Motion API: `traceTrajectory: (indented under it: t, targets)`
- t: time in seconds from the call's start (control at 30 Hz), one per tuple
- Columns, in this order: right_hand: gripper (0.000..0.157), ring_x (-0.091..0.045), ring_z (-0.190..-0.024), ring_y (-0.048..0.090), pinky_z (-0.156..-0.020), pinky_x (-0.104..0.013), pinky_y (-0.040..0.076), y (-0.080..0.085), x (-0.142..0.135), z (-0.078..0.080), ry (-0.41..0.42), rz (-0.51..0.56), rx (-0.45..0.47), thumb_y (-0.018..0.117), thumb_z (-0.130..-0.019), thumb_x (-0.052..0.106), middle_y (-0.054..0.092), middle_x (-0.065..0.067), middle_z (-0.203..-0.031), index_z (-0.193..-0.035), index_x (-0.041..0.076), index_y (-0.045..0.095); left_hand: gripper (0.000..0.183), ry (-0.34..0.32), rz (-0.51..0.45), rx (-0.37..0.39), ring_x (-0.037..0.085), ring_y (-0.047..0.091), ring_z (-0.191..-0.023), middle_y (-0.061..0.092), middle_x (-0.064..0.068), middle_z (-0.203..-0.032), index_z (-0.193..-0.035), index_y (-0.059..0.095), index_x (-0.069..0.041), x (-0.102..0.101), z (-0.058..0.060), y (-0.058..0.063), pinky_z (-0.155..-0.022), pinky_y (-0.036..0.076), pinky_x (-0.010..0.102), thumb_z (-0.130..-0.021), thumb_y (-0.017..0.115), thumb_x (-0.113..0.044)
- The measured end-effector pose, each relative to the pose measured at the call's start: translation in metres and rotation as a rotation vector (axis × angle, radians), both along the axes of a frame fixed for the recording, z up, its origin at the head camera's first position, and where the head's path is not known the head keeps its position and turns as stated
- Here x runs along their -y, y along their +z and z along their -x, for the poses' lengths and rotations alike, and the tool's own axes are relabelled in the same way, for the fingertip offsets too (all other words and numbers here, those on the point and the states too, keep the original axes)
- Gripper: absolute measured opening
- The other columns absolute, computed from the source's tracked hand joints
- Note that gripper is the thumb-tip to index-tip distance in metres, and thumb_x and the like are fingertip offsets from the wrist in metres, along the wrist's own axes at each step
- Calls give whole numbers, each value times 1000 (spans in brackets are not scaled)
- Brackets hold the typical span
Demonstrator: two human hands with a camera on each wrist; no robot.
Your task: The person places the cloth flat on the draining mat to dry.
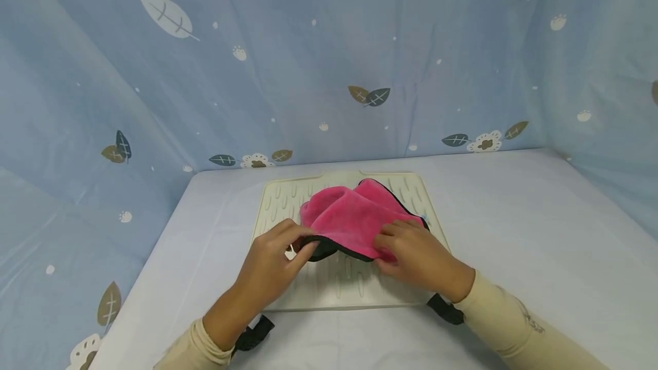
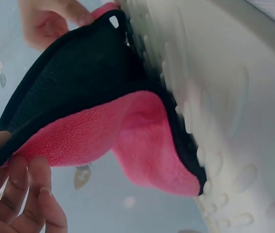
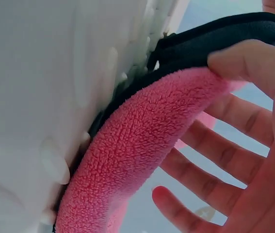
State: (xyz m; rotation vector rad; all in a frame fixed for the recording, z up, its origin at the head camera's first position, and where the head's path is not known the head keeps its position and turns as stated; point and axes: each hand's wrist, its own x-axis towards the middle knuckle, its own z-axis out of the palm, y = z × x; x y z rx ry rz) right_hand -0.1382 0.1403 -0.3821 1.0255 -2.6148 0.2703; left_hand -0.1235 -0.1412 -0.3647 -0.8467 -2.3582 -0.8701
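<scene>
A pink plush cloth [image 1: 354,216] with black edging and a dark underside lies crumpled over a cream ribbed mat [image 1: 339,293]. My left hand [image 1: 272,261] pinches its near left corner between thumb and fingers, lifting that part off the mat. In the left wrist view the dark underside [image 2: 79,73] faces the camera beneath the raised edge. At the cloth's near right side, my right hand [image 1: 411,253] grips the edge, its thumb [image 3: 244,60] on the dark side and its fingers behind the pink pile.
The mat rests on a white-covered table [image 1: 519,233]. Behind it hangs a blue curtain [image 1: 308,61] printed with leaves and flowers. Black straps [image 1: 446,310] show below both wrists.
</scene>
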Motion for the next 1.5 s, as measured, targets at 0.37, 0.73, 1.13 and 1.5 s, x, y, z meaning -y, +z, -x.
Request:
traceTrajectory:
  t: [0.37,0.73,1.13,1.5]
  targets:
    - [11,-5,-67,46,-69,-31,47,10,-8,5,-73,93,73,71,-79,8,53,11,-72,-86,16,65,21,97,85,-28,5,57,-72,62,-4,-83,-100,75,-10,12,9,1,-62,55,25,-80,83,-8]
    - [18,-11,-79,56,-73,-32,53,15,-17,9,-137,170,133,65,-86,3,62,3,-87,-102,10,65,18,148,105,-26,8,63,-74,67,-4,-88,-101,75,-14,19,13,1,-63,56,27,-84,79,-9]
    - [21,-8,-87,53,-78,-30,52,12,-22,10,-41,314,210,49,-97,1,58,6,-95,-111,13,60,17,161,79,18,3,60,-74,72,-6,-90,-103,75,-17,20,13,3,-63,53,24,-88,77,-12]
    - [32,-5,-74,50,-66,-22,45,9,-17,11,-22,251,319,64,-97,40,52,11,-81,-116,14,64,17,159,50,31,4,58,-73,71,-5,-89,-103,75,-16,17,10,6,-60,53,26,-86,78,-12]
